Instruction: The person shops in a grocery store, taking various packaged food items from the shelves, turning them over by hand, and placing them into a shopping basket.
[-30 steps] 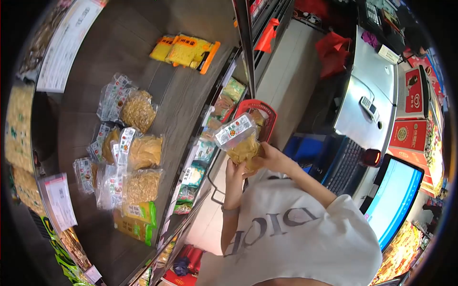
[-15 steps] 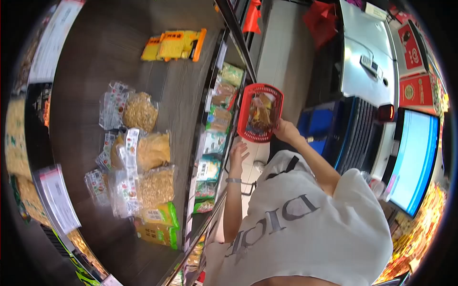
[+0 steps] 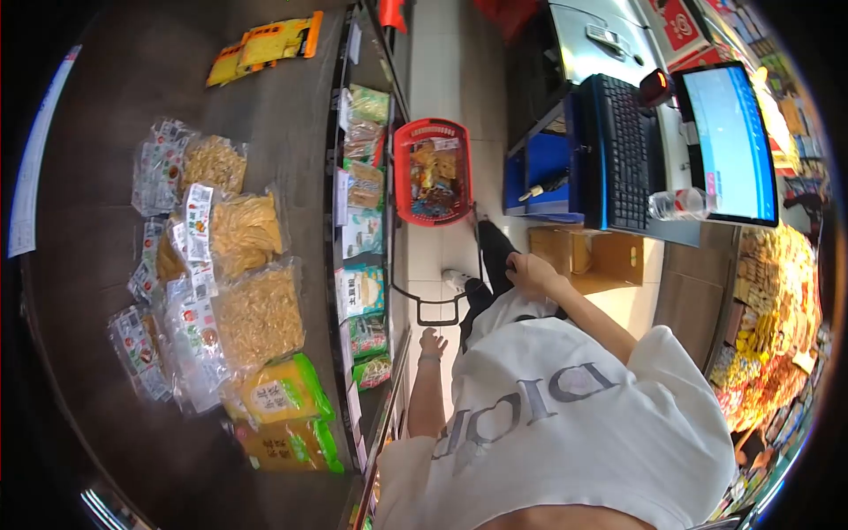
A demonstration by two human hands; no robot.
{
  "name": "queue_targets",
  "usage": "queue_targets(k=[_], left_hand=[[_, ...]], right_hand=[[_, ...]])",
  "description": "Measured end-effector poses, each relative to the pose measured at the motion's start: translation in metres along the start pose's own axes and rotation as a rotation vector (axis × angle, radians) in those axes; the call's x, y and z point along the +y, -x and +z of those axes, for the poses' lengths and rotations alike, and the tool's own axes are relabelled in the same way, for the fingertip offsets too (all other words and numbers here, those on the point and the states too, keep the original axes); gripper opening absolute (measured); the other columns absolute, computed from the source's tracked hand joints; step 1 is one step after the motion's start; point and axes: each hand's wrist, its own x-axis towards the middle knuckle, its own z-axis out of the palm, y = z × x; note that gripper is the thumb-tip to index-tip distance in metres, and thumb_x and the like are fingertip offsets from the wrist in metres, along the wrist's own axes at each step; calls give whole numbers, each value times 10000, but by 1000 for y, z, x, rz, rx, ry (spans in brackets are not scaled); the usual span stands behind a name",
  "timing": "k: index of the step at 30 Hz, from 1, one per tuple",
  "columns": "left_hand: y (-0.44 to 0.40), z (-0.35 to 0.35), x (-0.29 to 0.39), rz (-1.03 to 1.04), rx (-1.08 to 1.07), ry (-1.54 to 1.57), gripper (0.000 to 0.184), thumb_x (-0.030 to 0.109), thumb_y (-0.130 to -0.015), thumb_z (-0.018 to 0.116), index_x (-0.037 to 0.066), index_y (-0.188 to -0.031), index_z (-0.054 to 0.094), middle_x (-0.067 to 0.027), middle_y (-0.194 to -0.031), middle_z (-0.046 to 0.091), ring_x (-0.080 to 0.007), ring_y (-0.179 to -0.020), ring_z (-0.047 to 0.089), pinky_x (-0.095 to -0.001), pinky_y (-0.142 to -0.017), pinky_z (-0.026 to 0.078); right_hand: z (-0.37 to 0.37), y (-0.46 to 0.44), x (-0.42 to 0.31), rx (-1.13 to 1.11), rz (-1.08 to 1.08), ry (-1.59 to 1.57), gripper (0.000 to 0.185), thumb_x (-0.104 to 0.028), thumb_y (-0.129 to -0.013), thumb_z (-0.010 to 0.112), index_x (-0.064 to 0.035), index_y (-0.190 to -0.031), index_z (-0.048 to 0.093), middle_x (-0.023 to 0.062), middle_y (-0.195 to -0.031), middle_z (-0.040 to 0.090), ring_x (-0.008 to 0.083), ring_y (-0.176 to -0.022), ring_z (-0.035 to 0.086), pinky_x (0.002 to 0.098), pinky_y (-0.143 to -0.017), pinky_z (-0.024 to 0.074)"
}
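Observation:
My left hand hangs low beside the shelf edge, fingers loosely apart, holding nothing visible. Just ahead of it is the black handle of a red shopping basket. Several packaged goods lie in the basket, which appears to stand on the floor. My right hand is curled closed in front of my black trousers, close to the hem of my white shirt. Whatever its fingers may hold is hidden.
On the dark shelf at left lie clear bags of dried food, yellow packets and green-edged packets. At right, a counter carries a keyboard, a monitor and a plastic bottle. An open cardboard box sits below.
My right hand has let go of the basket's rim and drawn back toward my body. My left hand is lower and farther from the basket. The view has shifted, showing more of the counter.

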Motion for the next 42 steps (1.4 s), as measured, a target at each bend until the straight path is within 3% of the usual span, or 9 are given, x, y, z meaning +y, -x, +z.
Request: queue_targets(k=[2,4,6,10,15,34,38,41,42], left_hand=[[-15,-1,0,-71,-34,78,651,290,-747,647,63,-1306,403,-147,-1379,332,-346,-1274,407,-598,-1015,401],[-27,0,3,-113,-148,318,637,285,-733,654,69,-1281,411,-131,-1369,335,-345,-1300,386,-629,-1032,369],[-29,8,11,-137,-254,396,485,340,-735,636,161,-1152,467,-38,-1254,398,-249,-1214,417,-708,-1034,283],[-2,22,18,-3,-335,257,262,330,-785,624,184,-950,482,4,-1111,491,-182,-1143,453,-636,-1016,324],[10,48,4,52,-538,618,134,217,-888,578,118,-914,492,-65,-1040,549,-271,-1091,572,-473,-1039,405],[83,78,-80,213,-739,582,56,131,-910,511,85,-933,487,-64,-990,551,-282,-1092,562,-516,-1067,420],[95,54,-128,142,-682,521,27,105,-906,499,128,-906,511,-37,-1046,588,-253,-1188,543,-503,-1070,402],[100,32,-170,104,-658,532,38,112,-911,497,137,-891,517,-26,-1027,608,-243,-1195,550,-505,-1040,410],[102,25,-185,87,-654,528,43,110,-911,495,140,-890,517,-23,-1015,611,-240,-1185,556,-512,-1030,410]], right_hand=[[13,11,17,69,13,-6,318,-245,-863,590,-28,-1086,659,222,-995,689,379,-967,660,458,-842,518],[20,28,24,36,44,-73,330,-244,-867,585,-38,-1116,653,214,-1006,690,381,-970,657,453,-856,512],[25,44,26,5,51,-40,335,-248,-872,580,-40,-1125,650,212,-1017,688,382,-970,656,452,-860,511],[40,61,28,-97,-18,30,346,-259,-885,564,-45,-1146,639,212,-1044,683,383,-978,652,451,-868,509],[47,65,23,-124,-77,86,336,-276,-900,559,-55,-1143,629,233,-990,685,398,-956,654,481,-854,511],[72,198,160,-35,-193,-238,387,-265,-912,578,-14,-1205,601,249,-971,686,383,-930,660,426,-841,508],[102,218,233,22,-54,-399,339,-233,-911,568,-2,-1148,640,204,-870,692,312,-824,673,397,-755,521],[92,250,225,-70,79,-836,269,-180,-920,546,-14,-1094,667,49,-812,604,112,-694,545,273,-646,490],[97,252,224,-70,74,-831,269,-180,-920,546,-14,-1094,667,49,-812,604,112,-694,545,273,-646,490]])
